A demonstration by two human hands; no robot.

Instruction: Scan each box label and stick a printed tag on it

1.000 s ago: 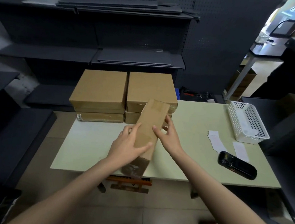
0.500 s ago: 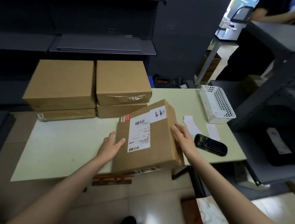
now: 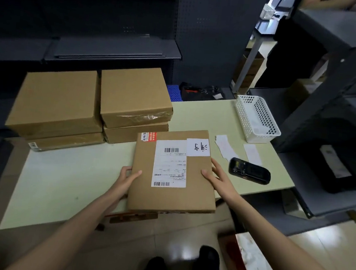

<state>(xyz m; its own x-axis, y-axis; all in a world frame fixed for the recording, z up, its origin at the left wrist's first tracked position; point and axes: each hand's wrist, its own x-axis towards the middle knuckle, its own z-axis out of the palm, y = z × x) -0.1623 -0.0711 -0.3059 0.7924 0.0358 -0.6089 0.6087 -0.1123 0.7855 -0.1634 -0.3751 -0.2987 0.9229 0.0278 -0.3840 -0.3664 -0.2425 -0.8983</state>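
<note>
**Labelled box overhanging the tabletop's near edge**

Taking the labelled box (image 3: 173,172) as the landmark and going left to right: well to its left and behind, two stacks of plain boxes (image 3: 90,106) are sitting on the tabletop (image 3: 63,179). The left hand (image 3: 126,178) is gripping the box's left edge, thumb lying on top and fingers curled underneath. The box itself is lying face up near the front of the tabletop, its shipping label (image 3: 170,163) and a handwritten white tag (image 3: 198,147) showing. The right hand (image 3: 217,176) is pressing against the box's right edge with fingers spread. Just right of the box the black scanner (image 3: 249,173) is lying, with loose printed tags (image 3: 227,148) behind it and a white basket (image 3: 257,119) beyond those.

The near end of the box is jutting past the tabletop edge, so if both hands let go now it is probably going to tip towards the floor. Reaching right for the scanner while only the left hand is holding could also skew the box. The loose tags are light and could get swept off by a passing forearm.

Compared with half a second ago, the box is lying flatter and squarer to the viewer, and both hands are sitting closer against its sides.
</note>
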